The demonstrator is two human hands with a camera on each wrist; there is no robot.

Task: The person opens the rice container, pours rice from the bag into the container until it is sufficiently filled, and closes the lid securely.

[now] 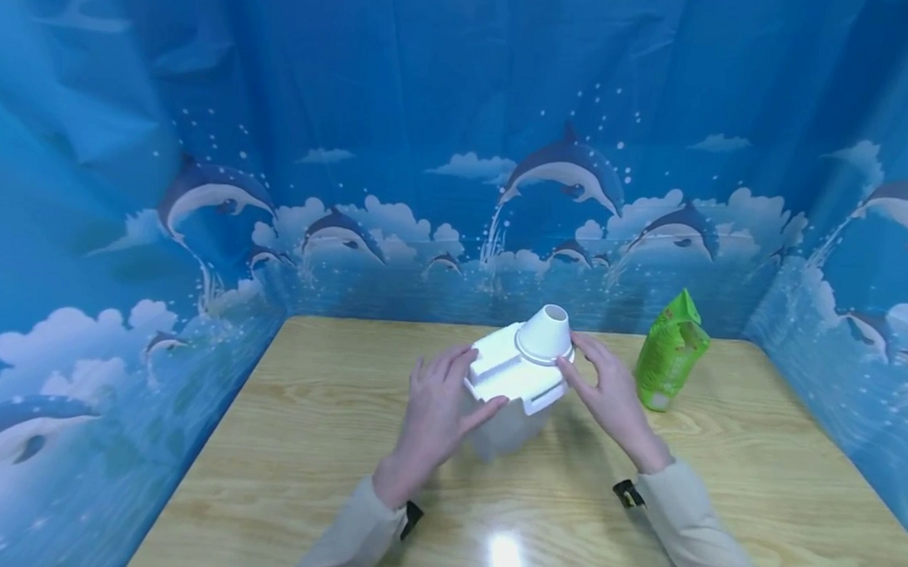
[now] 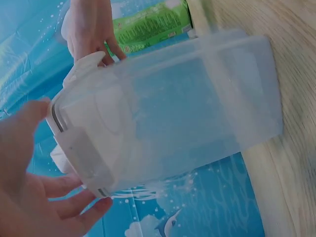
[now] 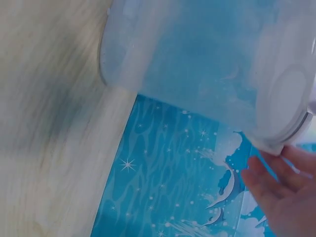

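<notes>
A translucent plastic container [image 2: 197, 108] stands on the table under its white lid [image 1: 503, 369], which carries a cone-shaped spout [image 1: 548, 333]. My left hand [image 1: 436, 408] grips the lid's left end, thumb on the near side and fingers on the far side. In the left wrist view, that hand's fingers [image 2: 94, 210] reach round the lid's edge. At the right end, beside the spout, my right hand [image 1: 604, 389] holds the lid between thumb and fingers. Fingertips of this hand meet the lid's rim in the right wrist view.
A green packet [image 1: 669, 354] with a folded top stands to the right, near the table's back. The wooden table [image 1: 306, 445] is bordered at the back and sides by a blue dolphin-print curtain [image 1: 399, 148].
</notes>
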